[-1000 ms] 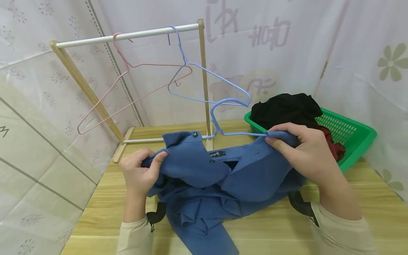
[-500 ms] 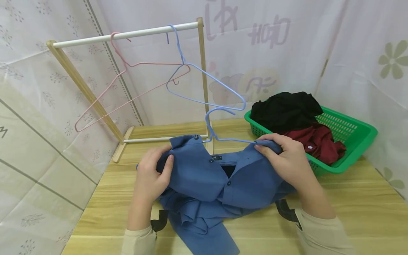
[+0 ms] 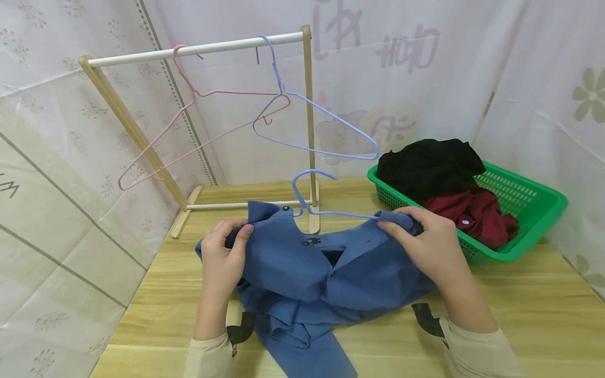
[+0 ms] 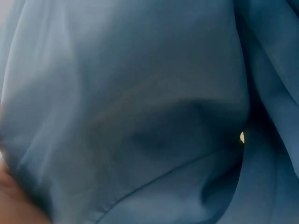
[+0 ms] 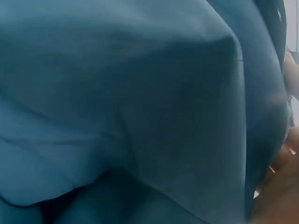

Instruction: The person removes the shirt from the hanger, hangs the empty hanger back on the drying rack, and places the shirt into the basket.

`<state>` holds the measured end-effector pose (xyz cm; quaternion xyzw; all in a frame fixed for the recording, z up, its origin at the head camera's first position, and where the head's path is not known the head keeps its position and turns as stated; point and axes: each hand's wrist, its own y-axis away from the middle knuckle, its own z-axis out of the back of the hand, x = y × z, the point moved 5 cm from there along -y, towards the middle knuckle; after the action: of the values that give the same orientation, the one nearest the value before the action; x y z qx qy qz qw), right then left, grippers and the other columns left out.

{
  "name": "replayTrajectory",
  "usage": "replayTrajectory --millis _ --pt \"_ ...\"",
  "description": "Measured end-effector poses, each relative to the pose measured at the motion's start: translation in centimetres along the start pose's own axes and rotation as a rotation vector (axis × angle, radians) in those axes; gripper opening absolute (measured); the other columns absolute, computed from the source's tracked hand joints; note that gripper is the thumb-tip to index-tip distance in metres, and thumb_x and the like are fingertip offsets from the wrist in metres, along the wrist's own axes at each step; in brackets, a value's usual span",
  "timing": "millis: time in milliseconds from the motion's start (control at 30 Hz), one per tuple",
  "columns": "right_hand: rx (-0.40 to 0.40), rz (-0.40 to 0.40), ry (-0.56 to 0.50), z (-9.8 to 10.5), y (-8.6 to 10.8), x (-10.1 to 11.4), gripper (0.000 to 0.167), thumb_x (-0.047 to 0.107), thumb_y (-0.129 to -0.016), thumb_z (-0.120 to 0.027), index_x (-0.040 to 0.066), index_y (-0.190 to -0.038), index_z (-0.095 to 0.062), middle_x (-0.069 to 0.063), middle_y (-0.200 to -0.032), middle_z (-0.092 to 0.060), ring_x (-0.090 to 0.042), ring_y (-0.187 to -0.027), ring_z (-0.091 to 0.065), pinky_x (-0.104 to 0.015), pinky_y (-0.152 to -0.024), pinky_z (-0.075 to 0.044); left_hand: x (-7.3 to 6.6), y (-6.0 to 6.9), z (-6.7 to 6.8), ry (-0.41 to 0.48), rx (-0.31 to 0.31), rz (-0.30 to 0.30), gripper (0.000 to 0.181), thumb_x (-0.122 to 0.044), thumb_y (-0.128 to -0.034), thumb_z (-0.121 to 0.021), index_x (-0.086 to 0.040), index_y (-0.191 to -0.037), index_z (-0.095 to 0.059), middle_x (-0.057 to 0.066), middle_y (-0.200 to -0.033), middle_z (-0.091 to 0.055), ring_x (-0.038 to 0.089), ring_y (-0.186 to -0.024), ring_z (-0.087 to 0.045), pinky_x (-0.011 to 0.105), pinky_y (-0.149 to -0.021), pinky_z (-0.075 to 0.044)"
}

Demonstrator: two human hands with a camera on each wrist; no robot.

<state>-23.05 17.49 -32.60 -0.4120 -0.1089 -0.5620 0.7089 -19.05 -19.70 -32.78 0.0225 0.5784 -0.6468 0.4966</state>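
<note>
A blue button-up shirt [image 3: 293, 257] is spread between both hands in the head view, its lower part bunched on the table. A light blue wire hanger [image 3: 347, 214] sits inside its shoulders, with the hook standing up from the collar opening. My left hand [image 3: 224, 260] grips the left shoulder cloth between thumb and fingers. At the other shoulder, my right hand [image 3: 427, 239] pinches the fabric near the hanger's end. Blue shirt cloth [image 4: 140, 93] fills most of the left wrist view; the same shirt [image 5: 177, 116] covers the right wrist view. The hanger's ends are hidden under cloth.
Behind stands a wooden rack with a white rod [image 3: 222, 46], bearing a pink hanger [image 3: 212, 140] and another blue hanger [image 3: 340, 121]. A green basket [image 3: 534, 220] at the right holds black cloth [image 3: 430, 165] and dark red cloth [image 3: 477, 215]. The wooden table [image 3: 160, 315] lies beneath.
The hanger's hook has come down and left, away from the hanging blue hanger. My right hand has moved left, uncovering more dark red cloth. My left hand has shifted its hold at the shoulder.
</note>
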Motion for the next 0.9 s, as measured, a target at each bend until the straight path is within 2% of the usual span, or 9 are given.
replayTrajectory --millis 133,167,300,433,533,667,767,900 --pt "-0.028 -0.051 0.048 0.1 0.0 -0.5 0.032 0.042 -0.092 -0.084 0.019 -0.076 -0.068 0.001 -0.064 -0.056 -0.011 -0.066 -0.053 -0.024 -0.058 -0.037 -0.3 0.0 0.0 -0.022 -0.008 0.013 0.006 0.000 -0.0942 -0.076 0.001 -0.100 -0.077 0.018 -0.097 -0.079 0.033 -0.093 -0.071 0.035 -0.088 -0.036" --pt "-0.028 -0.044 0.051 0.0 0.0 -0.4 0.035 0.040 -0.092 -0.084 0.018 -0.073 -0.065 0.002 -0.061 -0.051 -0.011 -0.063 -0.050 -0.026 -0.056 -0.035 -0.4 0.1 0.0 -0.026 -0.007 0.008 0.006 0.000 -0.0941 -0.076 0.001 -0.100 -0.077 0.018 -0.097 -0.079 0.033 -0.093 -0.071 0.035 -0.088 -0.035" --pt "-0.019 -0.015 0.082 -0.1 0.0 0.1 0.036 0.034 -0.095 -0.082 0.017 -0.072 -0.061 0.004 -0.058 -0.046 -0.012 -0.061 -0.048 -0.028 -0.055 -0.034 -0.6 0.2 -0.2 -0.025 -0.011 -0.014 0.005 0.002 -0.0939 -0.076 0.001 -0.099 -0.076 0.018 -0.097 -0.078 0.033 -0.092 -0.071 0.034 -0.088 -0.035" --pt "0.032 -0.038 0.138 -0.3 0.0 1.1 0.036 0.035 -0.099 -0.076 0.015 -0.075 -0.059 0.000 -0.061 -0.050 -0.021 -0.066 -0.052 -0.033 -0.061 -0.035 -0.6 0.4 -0.3 -0.012 -0.021 -0.017 0.003 -0.001 -0.0961 -0.074 0.002 -0.097 -0.074 0.018 -0.093 -0.077 0.032 -0.088 -0.069 0.036 -0.088 -0.031" --pt "0.077 -0.054 0.160 -0.8 0.1 1.9 0.036 0.038 -0.101 -0.074 0.013 -0.079 -0.060 -0.002 -0.064 -0.051 -0.024 -0.070 -0.054 -0.035 -0.063 -0.036 -0.6 0.6 -0.6 -0.018 -0.005 0.000 0.006 -0.004 -0.0976 -0.073 0.001 -0.095 -0.073 0.016 -0.090 -0.077 0.030 -0.085 -0.067 0.036 -0.087 -0.029" --pt "0.117 -0.070 0.137 -1.7 0.2 3.1 0.044 0.042 -0.102 -0.072 0.012 -0.076 -0.052 -0.003 -0.063 -0.042 -0.022 -0.064 -0.047 -0.033 -0.061 -0.033 -0.7 0.8 -1.2 -0.036 0.023 0.014 0.006 -0.005 -0.0970 -0.074 -0.001 -0.092 -0.073 0.015 -0.089 -0.077 0.029 -0.082 -0.067 0.037 -0.087 -0.031" --pt "0.116 -0.094 0.107 -2.4 0.4 3.8 0.047 0.041 -0.101 -0.073 0.011 -0.074 -0.049 -0.002 -0.063 -0.039 -0.021 -0.060 -0.042 -0.032 -0.058 -0.031 -0.9 0.9 -1.5 -0.040 0.036 0.014 0.008 -0.007 -0.0974 -0.075 -0.001 -0.092 -0.073 0.014 -0.089 -0.077 0.029 -0.083 -0.067 0.039 -0.088 -0.031" --pt "0.090 -0.119 0.081 -2.9 0.5 4.7 0.042 0.039 -0.101 -0.074 0.009 -0.077 -0.057 -0.004 -0.065 -0.047 -0.024 -0.066 -0.050 -0.032 -0.059 -0.035 -1.0 1.0 -1.8 -0.048 0.039 0.017 0.010 -0.009 -0.0981 -0.075 -0.002 -0.092 -0.072 0.013 -0.090 -0.077 0.029 -0.084 -0.068 0.039 -0.088 -0.031"
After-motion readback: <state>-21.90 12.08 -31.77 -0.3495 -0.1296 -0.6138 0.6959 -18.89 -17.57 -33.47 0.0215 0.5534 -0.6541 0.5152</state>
